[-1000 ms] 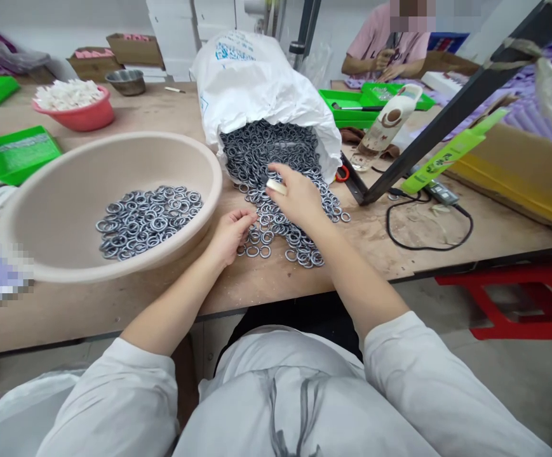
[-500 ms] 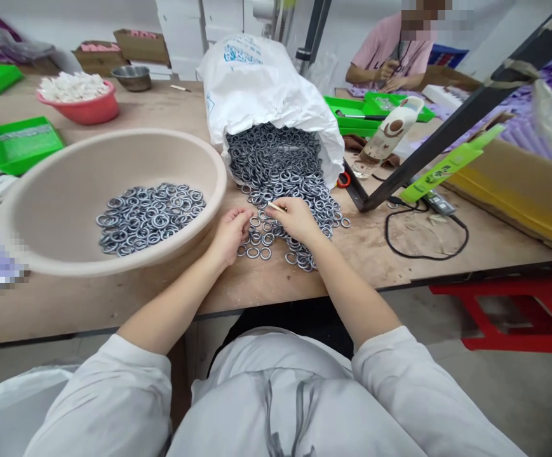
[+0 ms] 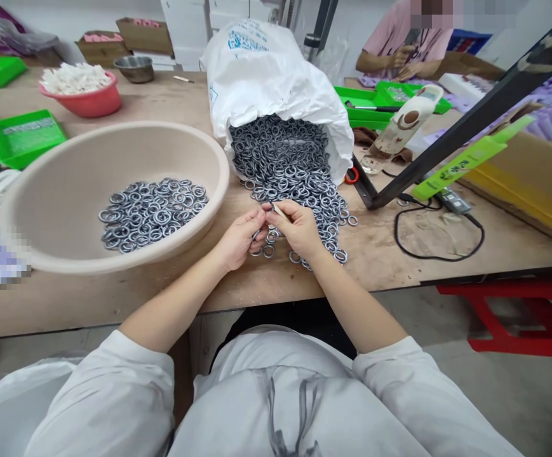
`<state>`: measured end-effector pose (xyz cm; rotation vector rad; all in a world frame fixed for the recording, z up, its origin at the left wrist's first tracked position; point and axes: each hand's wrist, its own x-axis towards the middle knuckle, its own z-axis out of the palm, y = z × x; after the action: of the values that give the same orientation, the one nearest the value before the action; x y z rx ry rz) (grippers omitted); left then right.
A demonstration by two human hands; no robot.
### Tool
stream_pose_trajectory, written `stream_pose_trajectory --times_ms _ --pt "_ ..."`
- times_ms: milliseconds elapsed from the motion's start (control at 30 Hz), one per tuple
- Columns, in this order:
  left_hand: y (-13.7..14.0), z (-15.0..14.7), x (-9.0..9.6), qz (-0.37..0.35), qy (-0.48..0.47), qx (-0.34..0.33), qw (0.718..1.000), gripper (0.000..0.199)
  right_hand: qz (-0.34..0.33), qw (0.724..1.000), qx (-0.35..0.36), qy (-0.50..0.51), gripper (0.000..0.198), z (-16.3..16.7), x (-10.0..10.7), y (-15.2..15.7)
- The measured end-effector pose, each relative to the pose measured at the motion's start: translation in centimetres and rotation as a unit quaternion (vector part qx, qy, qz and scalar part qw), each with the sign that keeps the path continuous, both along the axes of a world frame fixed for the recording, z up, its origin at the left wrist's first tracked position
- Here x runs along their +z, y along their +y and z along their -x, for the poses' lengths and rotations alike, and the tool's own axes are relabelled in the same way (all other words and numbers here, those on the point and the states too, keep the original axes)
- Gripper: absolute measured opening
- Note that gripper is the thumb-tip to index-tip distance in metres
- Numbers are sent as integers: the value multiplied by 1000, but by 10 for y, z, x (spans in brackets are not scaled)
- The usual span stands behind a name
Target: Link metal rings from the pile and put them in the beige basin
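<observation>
Above the table's front part my two hands meet. My left hand (image 3: 241, 242) is closed on a grey metal ring (image 3: 255, 235), partly hidden by its fingers. My right hand (image 3: 300, 230) pinches a thin pale stick-like tool (image 3: 281, 212) with a dark tip, which points at the left fingertips. Loose grey metal rings (image 3: 299, 184) spill out of a white woven sack (image 3: 280, 76) just beyond my hands, and a few lie below them. To the left, a large beige basin (image 3: 80, 149) holds a heap of similar rings (image 3: 154, 216).
A dark metal post (image 3: 451, 133) slants up at the right, beside a bottle (image 3: 406, 120) and a black cable (image 3: 437, 259). Green trays (image 3: 30, 136) and a red bowl (image 3: 82, 101) stand at the left. A co-worker in a pink shirt (image 3: 406, 38) sits across the table.
My hands have come together, and the left hand has lifted off the table with a ring in its fingers. Fewer rings lie beneath the hands. The view has shifted slightly.
</observation>
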<state>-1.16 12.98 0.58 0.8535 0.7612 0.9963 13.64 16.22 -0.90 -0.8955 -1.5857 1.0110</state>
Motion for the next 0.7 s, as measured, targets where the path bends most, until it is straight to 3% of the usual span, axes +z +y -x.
stream_pose_trajectory --times_ms 133,233,367,500,700 --pt "0 0 0 11 -7 2 1000 32 2 1000 -22 -16 48 0 2 -4" --pt "1 0 1 19 -20 20 999 37 -82 989 -88 -88 50 -2 3 -9" --pt "1 2 3 24 -38 41 998 36 -184 949 -110 -231 55 -2 2 -17" --pt "1 3 3 36 -46 31 998 30 -207 929 -128 -278 57 0 1 -18" --pt "1 6 2 41 -50 3 998 28 -205 928 -117 -289 57 -1 2 -18"
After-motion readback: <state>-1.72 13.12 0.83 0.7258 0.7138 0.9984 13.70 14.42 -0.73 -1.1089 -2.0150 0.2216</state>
